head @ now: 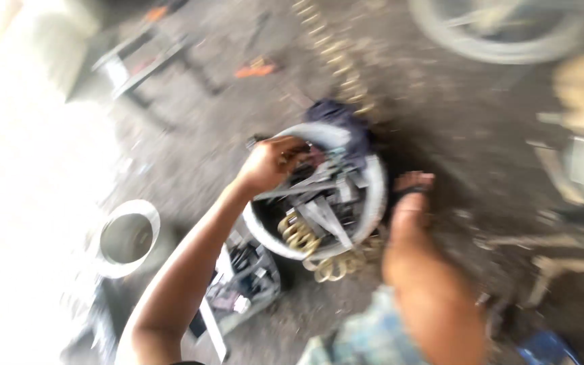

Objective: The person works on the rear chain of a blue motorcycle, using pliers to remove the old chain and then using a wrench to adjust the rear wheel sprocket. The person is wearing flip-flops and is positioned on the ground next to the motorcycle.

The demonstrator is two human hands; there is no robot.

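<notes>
Reaching into the round basin (373,196), the left hand (273,164) is closed on a blurred tool directly over the scrap; right hand (410,203) is seen beside the rim, fingers unclear.

Workshop: tool-filled basin (373,196), wheel (501,40).

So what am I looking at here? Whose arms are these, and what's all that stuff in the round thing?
No machine here: a person wears a camera on the head, so you look down along their own arms at a gritty workshop floor. The left hand reaches into a round basin full of grey metal tools and scraps; its fingers seem closed on something dark, but blur hides what. Yellowish coil springs lie at the basin's near edge. The right hand rests at the basin's right rim, its grip unclear. A metal ring lies to the left, a wheel at the top.
</notes>
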